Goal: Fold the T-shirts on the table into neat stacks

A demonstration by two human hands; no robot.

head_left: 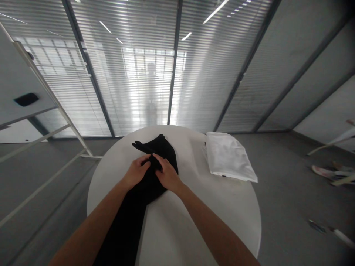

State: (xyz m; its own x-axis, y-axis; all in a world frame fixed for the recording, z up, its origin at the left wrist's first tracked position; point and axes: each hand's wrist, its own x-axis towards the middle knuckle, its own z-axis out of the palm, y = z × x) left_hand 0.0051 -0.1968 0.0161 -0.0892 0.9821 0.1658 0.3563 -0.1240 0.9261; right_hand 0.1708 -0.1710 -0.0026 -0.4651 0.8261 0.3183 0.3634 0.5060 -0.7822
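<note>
A black cloth garment (133, 218) lies bunched on the round white table (199, 214), its long part running toward me over the near edge. Its exact kind I cannot make out. My left hand (138, 170) pinches the dark fabric between thumb and fingers. Close beside it, my right hand (167, 173) grips the same cloth, fingertips nearly meeting those of the left. Beyond the hands, a narrow flap of the cloth points left, and a rounded fold lies at the far side.
At the table's right side lies a folded white fabric or bag (231, 156). A white-framed stand (80, 142) with a board is at the left. Glass panels with blinds (149, 88) rise behind the table. On the right floor are a shoe (323, 171) and chair legs.
</note>
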